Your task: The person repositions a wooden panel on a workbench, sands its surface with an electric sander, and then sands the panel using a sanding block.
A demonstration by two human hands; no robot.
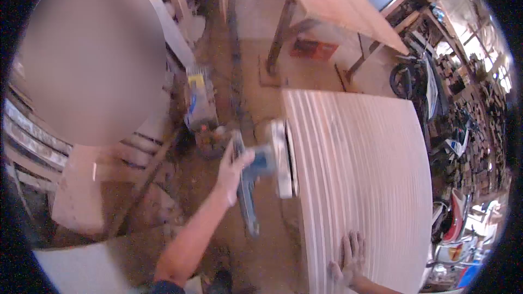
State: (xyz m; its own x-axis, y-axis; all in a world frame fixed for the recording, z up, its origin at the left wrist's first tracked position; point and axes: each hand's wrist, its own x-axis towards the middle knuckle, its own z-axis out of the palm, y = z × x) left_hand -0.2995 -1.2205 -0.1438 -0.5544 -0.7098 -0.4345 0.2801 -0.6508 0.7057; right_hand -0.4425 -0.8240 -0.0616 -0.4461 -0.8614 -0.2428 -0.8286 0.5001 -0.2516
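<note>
A blurred power sander (260, 161) with a blue-green body is in my left hand (233, 171), the fingers closed round its handle. Its flat pale pad (283, 159) stands on edge at the left side of a wide wooden board (370, 169) with light and dark stripes; whether pad and board touch I cannot tell. On the board's near part lies my right hand (351, 259), dusty and flat, fingers stretched forward and nothing held.
Another wooden panel (343, 8) rests on legs at the back, with a red crate (314, 49) beneath. Motorbikes (455, 218) and stacked wood (474, 98) line the right. A narrow cluttered stand (201, 100) is left of centre.
</note>
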